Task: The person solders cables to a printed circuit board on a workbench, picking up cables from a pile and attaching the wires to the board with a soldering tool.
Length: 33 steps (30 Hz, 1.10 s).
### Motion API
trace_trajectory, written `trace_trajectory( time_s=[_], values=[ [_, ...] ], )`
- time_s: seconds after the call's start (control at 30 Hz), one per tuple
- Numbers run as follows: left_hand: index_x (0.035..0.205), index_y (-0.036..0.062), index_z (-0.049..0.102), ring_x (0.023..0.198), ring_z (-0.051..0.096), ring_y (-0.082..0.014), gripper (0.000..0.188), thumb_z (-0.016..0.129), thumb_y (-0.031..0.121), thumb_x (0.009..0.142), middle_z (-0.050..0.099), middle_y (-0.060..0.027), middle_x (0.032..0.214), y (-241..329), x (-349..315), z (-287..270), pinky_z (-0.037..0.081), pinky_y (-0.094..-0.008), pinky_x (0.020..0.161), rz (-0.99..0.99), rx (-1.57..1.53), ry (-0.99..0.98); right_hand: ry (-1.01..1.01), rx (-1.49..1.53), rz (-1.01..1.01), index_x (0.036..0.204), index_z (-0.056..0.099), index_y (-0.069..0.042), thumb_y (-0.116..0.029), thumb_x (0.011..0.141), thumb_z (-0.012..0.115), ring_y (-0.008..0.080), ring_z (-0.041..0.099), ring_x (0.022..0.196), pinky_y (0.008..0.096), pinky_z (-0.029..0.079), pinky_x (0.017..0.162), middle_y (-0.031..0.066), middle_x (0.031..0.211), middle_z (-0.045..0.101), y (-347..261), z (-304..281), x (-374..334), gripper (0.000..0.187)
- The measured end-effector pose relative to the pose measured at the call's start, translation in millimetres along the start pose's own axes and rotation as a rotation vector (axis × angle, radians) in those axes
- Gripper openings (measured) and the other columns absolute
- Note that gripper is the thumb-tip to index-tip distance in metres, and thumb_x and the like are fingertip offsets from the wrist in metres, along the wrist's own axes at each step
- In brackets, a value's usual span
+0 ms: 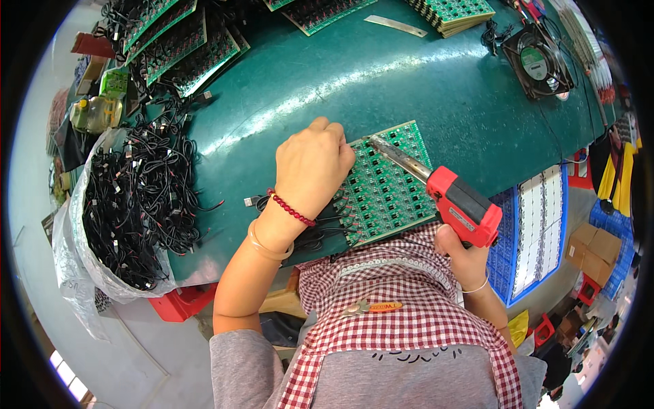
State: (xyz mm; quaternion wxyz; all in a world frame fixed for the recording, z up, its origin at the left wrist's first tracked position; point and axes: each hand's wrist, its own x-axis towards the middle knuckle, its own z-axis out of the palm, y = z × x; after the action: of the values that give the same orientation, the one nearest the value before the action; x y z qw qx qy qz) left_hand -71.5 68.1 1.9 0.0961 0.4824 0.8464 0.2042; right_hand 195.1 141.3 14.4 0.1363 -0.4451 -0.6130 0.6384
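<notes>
A green circuit board panel [398, 194] with rows of small black components lies at the table's near edge, in front of my body. My right hand [464, 258] is wrapped round the handle of a red and black soldering gun [470, 204]. The gun's metal tip reaches the panel's upper left corner. Beside that corner, my left hand [313, 160] is closed, knuckles up, and hides whatever its fingers pinch. Black cables [310, 235] run along the panel's left side, below my left wrist; thin wire ends meet the panel's edge there.
A plastic-lined bag of black USB cables [139, 204] is at left. Populated panels [184, 58] lie at the back left. A panel stack [453, 13], a metal ruler-like strip [395, 26] and a fan [537, 63] sit along the back. A blue crate [504, 238] stands right of the table.
</notes>
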Motion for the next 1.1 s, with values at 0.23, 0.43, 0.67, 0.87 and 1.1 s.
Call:
trace_trajectory(
  time_s=[0.23, 0.43, 0.67, 0.87, 1.1],
  values=[
    [0.070, 0.0042, 0.059, 0.065, 0.061, -0.0327, 0.012, 0.060, 0.014, 0.077, 0.060, -0.0110, 0.076, 0.0, -0.2, -0.5, 0.048, -0.0431, 0.060, -0.002, -0.002, -0.018, 0.008, -0.037, -0.025, 0.105, 0.063, -0.002, -0.013, 0.082, 0.073, 0.0104, 0.057, 0.082, 0.0281, 0.048, 0.073, 0.0012, 0.093, 0.063, 5.4, -3.5, -1.9, 0.027],
    [0.070, 0.0039, 0.059, 0.066, 0.060, -0.0330, 0.012, 0.060, 0.013, 0.077, 0.059, -0.0114, 0.076, 0.8, -0.7, -0.7, 0.048, -0.0431, 0.060, -0.002, -0.006, -0.022, -0.001, 0.005, -0.010, 0.106, 0.062, -0.002, -0.013, 0.082, 0.073, 0.0108, 0.058, 0.084, 0.0285, 0.048, 0.075, 0.0014, 0.095, 0.063, 4.4, -3.4, -5.4, 0.028],
    [0.071, 0.0034, 0.059, 0.065, 0.060, -0.0334, 0.012, 0.060, 0.013, 0.078, 0.060, -0.0118, 0.076, -2.1, 0.3, -2.1, 0.048, -0.0427, 0.059, -0.003, -0.038, -0.037, 0.007, 0.060, 0.014, 0.106, 0.063, -0.003, -0.013, 0.083, 0.073, 0.0103, 0.058, 0.085, 0.0276, 0.048, 0.075, 0.0017, 0.096, 0.064, 8.8, -6.0, -7.9, 0.028],
    [0.072, 0.0034, 0.059, 0.066, 0.060, -0.0333, 0.012, 0.060, 0.013, 0.078, 0.059, -0.0114, 0.076, -1.2, -1.0, -0.9, 0.048, -0.0424, 0.059, 0.028, -0.057, -0.030, 0.021, 0.085, 0.008, 0.106, 0.062, -0.002, -0.013, 0.083, 0.072, 0.0098, 0.058, 0.084, 0.0274, 0.048, 0.075, 0.0017, 0.095, 0.064, 8.4, -6.2, -10.4, 0.028],
    [0.073, 0.0042, 0.058, 0.067, 0.061, -0.0330, 0.011, 0.061, 0.013, 0.078, 0.059, -0.0106, 0.077, 2.4, -2.9, -1.5, 0.048, -0.0420, 0.060, 0.053, -0.037, -0.023, -0.012, 0.029, 0.032, 0.106, 0.063, -0.002, -0.014, 0.082, 0.073, 0.0093, 0.057, 0.082, 0.0274, 0.048, 0.073, 0.0014, 0.094, 0.063, 1.9, -0.4, -9.6, 0.028]
  ],
)
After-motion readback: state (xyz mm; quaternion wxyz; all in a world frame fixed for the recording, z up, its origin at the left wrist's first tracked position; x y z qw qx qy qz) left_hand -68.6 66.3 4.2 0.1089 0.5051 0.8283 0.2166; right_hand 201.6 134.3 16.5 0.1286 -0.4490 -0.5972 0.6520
